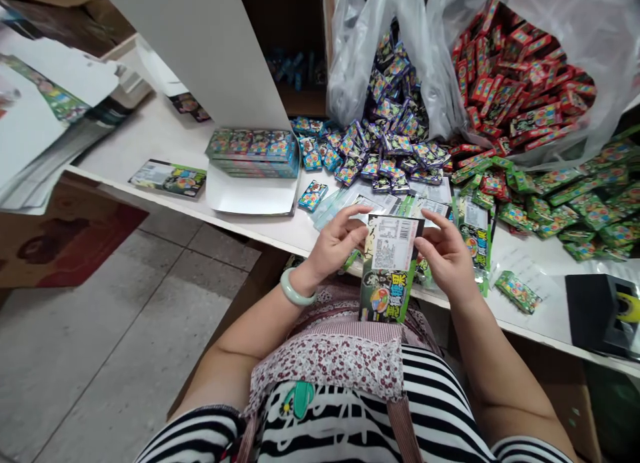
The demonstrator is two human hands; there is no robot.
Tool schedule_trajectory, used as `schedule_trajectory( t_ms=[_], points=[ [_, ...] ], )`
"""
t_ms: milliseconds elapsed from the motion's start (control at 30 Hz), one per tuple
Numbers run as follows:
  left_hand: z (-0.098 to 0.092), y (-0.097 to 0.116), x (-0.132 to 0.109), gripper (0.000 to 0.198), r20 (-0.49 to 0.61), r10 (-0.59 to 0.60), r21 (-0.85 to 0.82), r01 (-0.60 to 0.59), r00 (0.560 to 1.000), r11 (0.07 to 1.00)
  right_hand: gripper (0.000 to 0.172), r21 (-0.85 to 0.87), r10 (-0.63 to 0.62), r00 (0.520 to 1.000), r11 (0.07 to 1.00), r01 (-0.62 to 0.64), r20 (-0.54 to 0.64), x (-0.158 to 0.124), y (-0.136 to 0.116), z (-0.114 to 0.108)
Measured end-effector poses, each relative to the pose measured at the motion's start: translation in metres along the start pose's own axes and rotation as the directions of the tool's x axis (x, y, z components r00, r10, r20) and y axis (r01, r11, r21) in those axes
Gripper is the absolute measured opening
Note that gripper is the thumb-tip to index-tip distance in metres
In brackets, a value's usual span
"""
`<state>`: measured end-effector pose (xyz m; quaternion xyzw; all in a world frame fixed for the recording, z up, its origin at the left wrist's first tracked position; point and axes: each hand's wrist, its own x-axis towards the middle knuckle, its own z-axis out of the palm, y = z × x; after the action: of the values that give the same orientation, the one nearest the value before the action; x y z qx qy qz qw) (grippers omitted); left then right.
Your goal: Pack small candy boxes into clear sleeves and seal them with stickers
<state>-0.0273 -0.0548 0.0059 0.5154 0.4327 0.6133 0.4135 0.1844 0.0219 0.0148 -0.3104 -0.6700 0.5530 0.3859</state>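
Note:
Between my two hands hangs a black and green printed candy card with a white label and barcode, its long side pointing down towards my apron. My left hand pinches its upper left edge, thumb and forefinger together. Opposite, my right hand grips the upper right edge with thumb and fingers. Similar printed cards lie on the table just beyond, partly covered by my hands. A single blue candy box rests on the tabletop past my left hand.
Purple candy boxes and red candy boxes spill from plastic bags. Green boxes are heaped at right. An open white display carton holds stacked boxes. A black object stands by the table's right front edge.

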Motion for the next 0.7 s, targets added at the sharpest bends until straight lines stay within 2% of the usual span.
schedule_trajectory(
  t_ms=[133, 267, 367, 433, 533, 600, 633, 700],
  points=[
    [-0.007, 0.006, 0.004, 0.023, 0.031, -0.088, 0.025, 0.087, 0.996, 0.996, 0.038, -0.014, 0.024, 0.997, 1.000, -0.023, 0.074, -0.002, 0.002, 0.000],
    [-0.010, 0.007, -0.006, 0.018, 0.064, -0.165, 0.096, 0.159, 0.984, 0.983, 0.020, -0.106, 0.047, 0.992, 0.994, -0.035, 0.114, -0.009, 0.002, 0.000],
    [-0.010, 0.010, -0.009, 0.013, 0.035, -0.153, 0.182, 0.145, 0.988, 0.973, 0.013, -0.252, -0.015, 0.993, 0.967, 0.045, 0.118, -0.005, -0.007, -0.003],
    [-0.010, 0.015, -0.008, 0.012, -0.008, -0.111, 0.214, 0.110, 0.994, 0.971, 0.014, -0.275, -0.066, 0.988, 0.956, 0.103, 0.141, 0.002, -0.013, -0.005],
    [-0.008, 0.021, -0.004, 0.014, -0.051, -0.104, 0.126, 0.110, 0.993, 0.986, 0.012, -0.113, -0.047, 0.989, 0.992, 0.064, 0.143, 0.011, -0.017, -0.004],
    [-0.007, 0.024, -0.002, 0.010, -0.063, -0.146, 0.027, 0.148, 0.987, 0.989, 0.021, -0.019, -0.002, 0.988, 1.000, 0.005, 0.153, 0.014, -0.018, -0.004],
    [-0.007, 0.026, -0.002, 0.015, -0.063, -0.167, -0.001, 0.167, 0.984, 0.986, 0.024, -0.024, 0.005, 0.987, 1.000, -0.001, 0.164, 0.014, -0.020, -0.004],
    [-0.008, 0.028, -0.002, 0.023, -0.057, -0.181, 0.007, 0.182, 0.982, 0.983, 0.015, -0.120, -0.030, 0.980, 0.991, 0.054, 0.197, 0.014, -0.025, -0.004]
  ],
)
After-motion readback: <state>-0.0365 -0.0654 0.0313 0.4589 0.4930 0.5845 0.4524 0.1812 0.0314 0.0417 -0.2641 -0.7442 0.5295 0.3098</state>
